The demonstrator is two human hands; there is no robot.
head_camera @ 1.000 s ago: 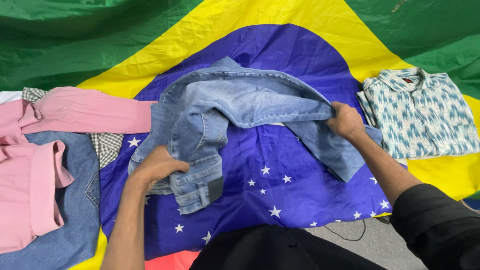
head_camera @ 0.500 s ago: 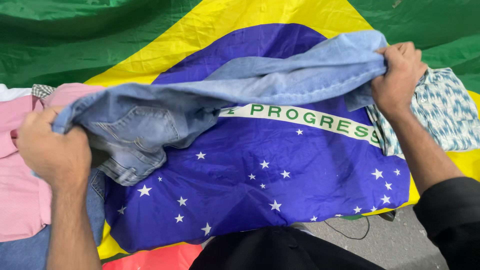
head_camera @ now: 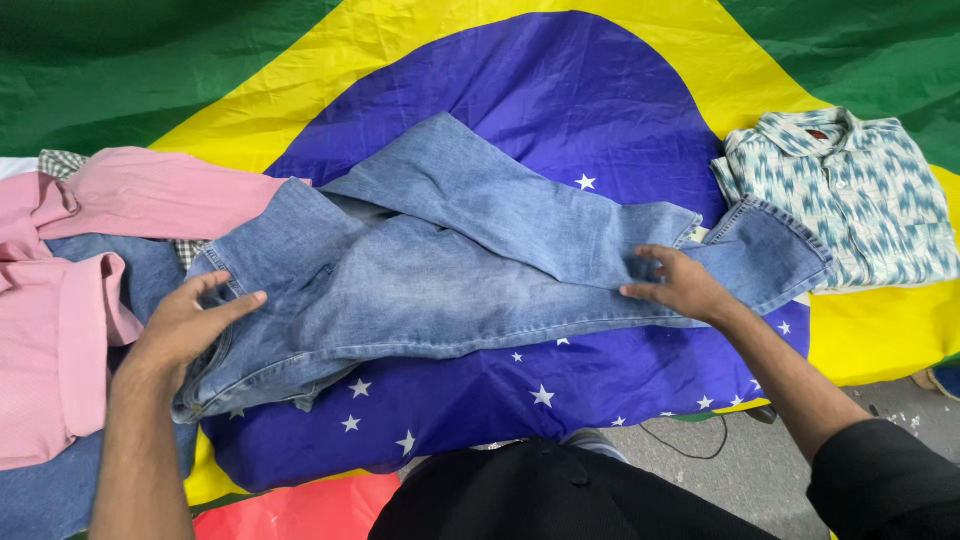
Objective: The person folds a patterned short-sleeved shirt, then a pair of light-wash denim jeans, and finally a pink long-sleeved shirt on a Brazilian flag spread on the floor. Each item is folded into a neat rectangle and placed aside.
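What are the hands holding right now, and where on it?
Nothing is gripped. Left hand lies flat at the waist of the jeans; right hand presses open on the legs.

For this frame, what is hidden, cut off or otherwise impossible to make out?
- Head view: the blue jeans cover the middle of the flag, so its central band is hidden.
- The checked cloth lies mostly under the pink garment.
- The denim piece beneath that pink garment runs off the left and bottom edges.
- The left hand hides the jeans' waistband closure.
- Under the right hand, the leg seam is covered.
- The patterned shirt is folded; its back is unseen.
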